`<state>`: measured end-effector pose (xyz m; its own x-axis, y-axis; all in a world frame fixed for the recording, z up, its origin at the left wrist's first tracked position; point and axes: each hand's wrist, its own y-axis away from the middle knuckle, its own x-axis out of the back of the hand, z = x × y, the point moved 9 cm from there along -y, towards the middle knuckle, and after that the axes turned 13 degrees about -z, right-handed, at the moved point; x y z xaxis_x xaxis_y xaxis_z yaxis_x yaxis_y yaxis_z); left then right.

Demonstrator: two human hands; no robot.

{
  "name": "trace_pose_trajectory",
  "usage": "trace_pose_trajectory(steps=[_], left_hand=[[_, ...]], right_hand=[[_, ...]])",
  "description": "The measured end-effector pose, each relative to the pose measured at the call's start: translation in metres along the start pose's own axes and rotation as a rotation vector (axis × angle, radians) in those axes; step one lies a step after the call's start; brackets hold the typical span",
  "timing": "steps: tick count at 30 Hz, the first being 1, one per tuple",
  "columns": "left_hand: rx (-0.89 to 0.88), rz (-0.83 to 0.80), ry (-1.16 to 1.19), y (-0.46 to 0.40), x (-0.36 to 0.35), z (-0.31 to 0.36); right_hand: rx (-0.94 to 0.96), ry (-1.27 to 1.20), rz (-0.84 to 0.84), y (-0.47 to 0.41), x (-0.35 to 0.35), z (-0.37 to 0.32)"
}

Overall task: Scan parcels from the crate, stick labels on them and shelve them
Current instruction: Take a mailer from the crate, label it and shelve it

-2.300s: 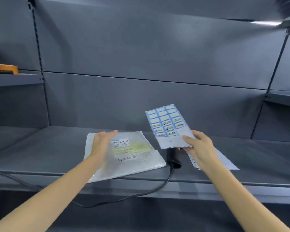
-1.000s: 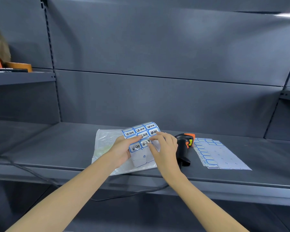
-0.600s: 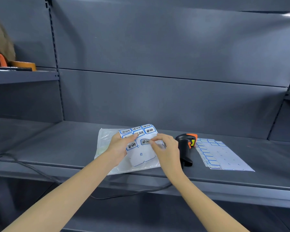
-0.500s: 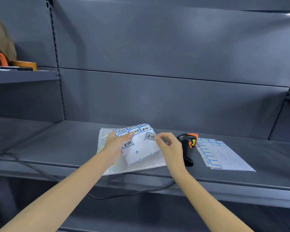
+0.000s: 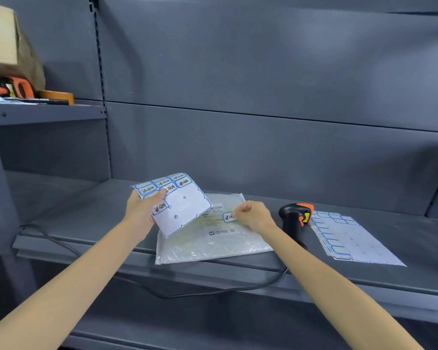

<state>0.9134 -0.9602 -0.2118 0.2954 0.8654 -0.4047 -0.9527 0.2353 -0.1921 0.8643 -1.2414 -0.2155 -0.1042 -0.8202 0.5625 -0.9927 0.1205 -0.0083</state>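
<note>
With the right hand point(image 5: 254, 217) pinching a peeled label point(image 5: 228, 217) just over the parcel point(image 5: 213, 238) on the shelf point(image 5: 86, 218) — left hand point(image 5: 142, 210) gripping the sheet point(image 5: 180, 205) — it could easily go on crooked or cover the barcode if pressed down carelessly.

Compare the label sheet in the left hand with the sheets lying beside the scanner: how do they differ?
The held label sheet is lifted and tilted in the left hand; the sheets by the scanner lie flat on the shelf. The held one carries handwritten labels; the others' labels look blank. Both have blue-bordered labels on white backing.
</note>
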Motion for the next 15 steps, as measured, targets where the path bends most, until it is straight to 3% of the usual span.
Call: trace_pose_trajectory(steps=[8,11,13,15], left_hand=[[0.007,0.023,0.007,0.0,0.008,-0.005],[0.011,0.017,-0.008,0.0,0.01,-0.005],[0.01,0.009,-0.007,0.0,0.01,-0.006],[0.009,0.024,-0.001,0.0,0.011,-0.006]], right_hand=[[0.006,0.33,0.063,-0.014,-0.011,0.004],[0.227,0.651,0.102,-0.007,-0.019,-0.014],[0.388,0.782,-0.021,0.002,-0.038,-0.02],[0.435,0.888,-0.173,0.008,-0.054,-0.013]])
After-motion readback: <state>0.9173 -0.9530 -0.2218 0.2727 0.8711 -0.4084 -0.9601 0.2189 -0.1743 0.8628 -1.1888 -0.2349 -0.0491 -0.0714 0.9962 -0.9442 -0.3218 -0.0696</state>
